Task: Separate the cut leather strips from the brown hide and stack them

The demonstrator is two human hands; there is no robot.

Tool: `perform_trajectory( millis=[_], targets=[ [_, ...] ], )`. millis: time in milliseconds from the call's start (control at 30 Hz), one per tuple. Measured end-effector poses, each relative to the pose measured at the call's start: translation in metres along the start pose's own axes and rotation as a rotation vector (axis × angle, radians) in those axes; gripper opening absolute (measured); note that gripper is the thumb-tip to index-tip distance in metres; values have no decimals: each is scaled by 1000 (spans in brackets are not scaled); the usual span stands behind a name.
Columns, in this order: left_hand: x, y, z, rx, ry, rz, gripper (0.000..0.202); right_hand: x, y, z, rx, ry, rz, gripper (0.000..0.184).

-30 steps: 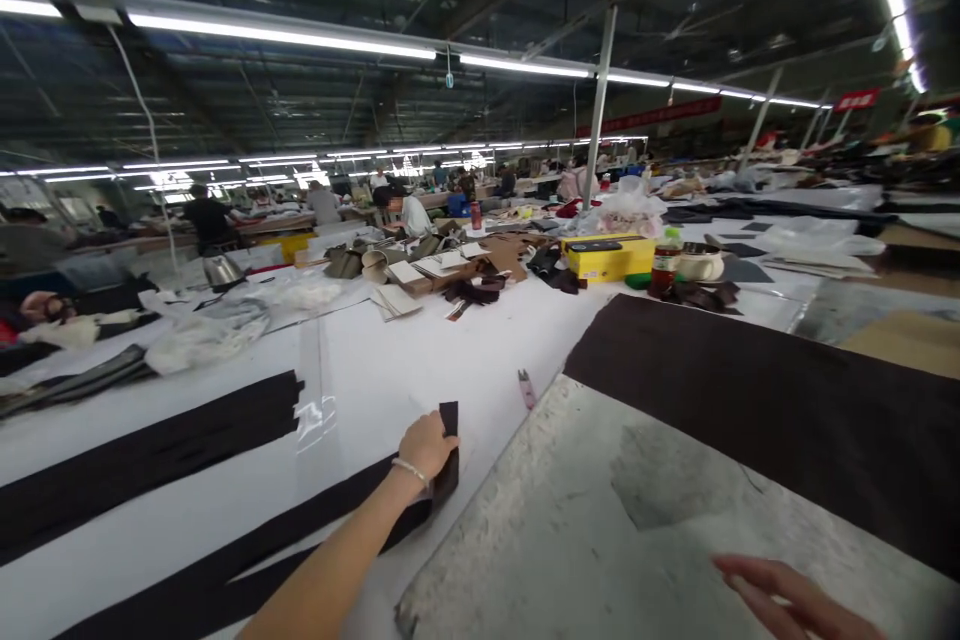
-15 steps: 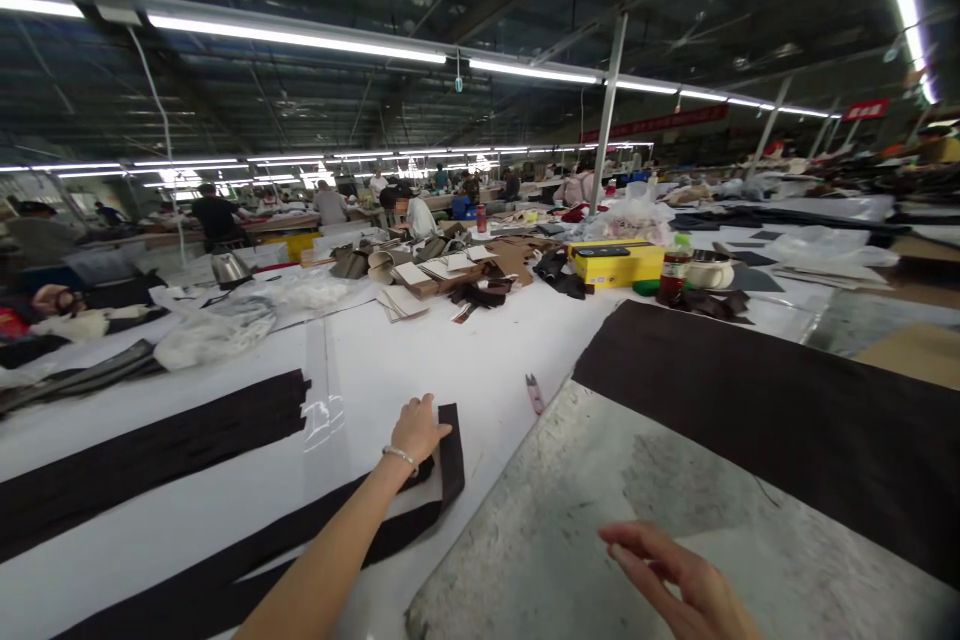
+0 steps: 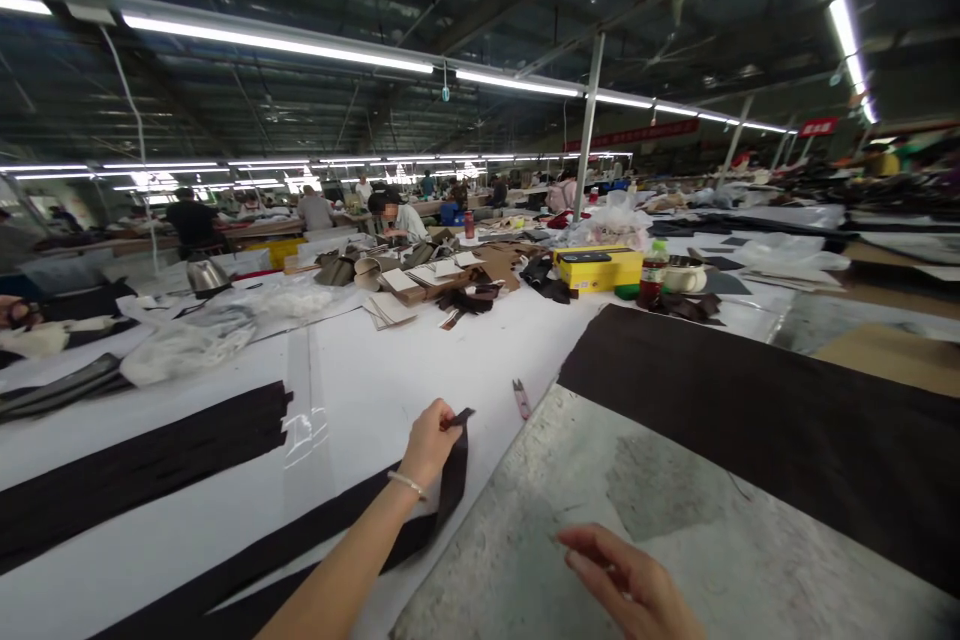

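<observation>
My left hand pinches the raised end of a dark brown fabric strip, which curves back toward the lower left over the white table. A second dark strip runs beneath and beside my left forearm. My right hand is above a grey, stained slab. Its thumb and forefinger tips come close together in a pinch; whatever may be between them is too small to make out. Pink-handled thread snips lie on the white tabletop, beyond my left hand.
A wide dark fabric panel covers the slab's far side. More dark strips lie at left. Farther back are a yellow box, a bottle, scraps, plastic bags and a kettle. People work in the background.
My left hand has gone from resting on the strip's end to gripping and lifting it, so the strip now bends upward. My right hand appears farther left; the whole view has shifted slightly.
</observation>
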State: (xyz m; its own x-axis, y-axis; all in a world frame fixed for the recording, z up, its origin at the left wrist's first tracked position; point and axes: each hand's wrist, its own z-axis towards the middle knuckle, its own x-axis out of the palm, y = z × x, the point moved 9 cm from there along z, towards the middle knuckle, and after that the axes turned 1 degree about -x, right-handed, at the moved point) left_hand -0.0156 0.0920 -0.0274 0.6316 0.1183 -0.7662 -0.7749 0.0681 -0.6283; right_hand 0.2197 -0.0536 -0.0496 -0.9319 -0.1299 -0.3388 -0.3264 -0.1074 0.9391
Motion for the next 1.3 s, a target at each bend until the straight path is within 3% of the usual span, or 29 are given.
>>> perform_trajectory(
  millis=[167, 300, 367, 500, 733, 867, 1033, 1233, 1300],
  targets=[
    [11, -83, -57, 258, 249, -444, 20, -8, 6, 9, 21, -126, 172, 54],
    [32, -111, -89, 266, 517, -538, 8, -13, 16, 10, 11, -148, 216, 57],
    [39, -114, -94, 251, 584, -548, 7, -13, 23, 10, -22, -144, 224, 51],
    [42, -112, -93, 230, 606, -559, 11, -14, 31, 13, -50, -188, 179, 42],
    [36, -112, -93, 240, 563, -526, 12, -6, 42, 33, -127, -149, 233, 25],
    [31, -108, -87, 200, 596, -677, 27, -10, 45, 38, -121, -106, 316, 23],
    [51, -97, -84, -63, 868, -1026, 46, -13, 58, 32, -163, 10, 441, 16],
    [73, -104, -95, 15, 1179, -842, 41, -16, 38, 34, -85, 90, 398, 26],
    [78, -99, -91, -21, 1158, -794, 35, -16, 25, 36, -35, 93, 439, 27]
  ],
)
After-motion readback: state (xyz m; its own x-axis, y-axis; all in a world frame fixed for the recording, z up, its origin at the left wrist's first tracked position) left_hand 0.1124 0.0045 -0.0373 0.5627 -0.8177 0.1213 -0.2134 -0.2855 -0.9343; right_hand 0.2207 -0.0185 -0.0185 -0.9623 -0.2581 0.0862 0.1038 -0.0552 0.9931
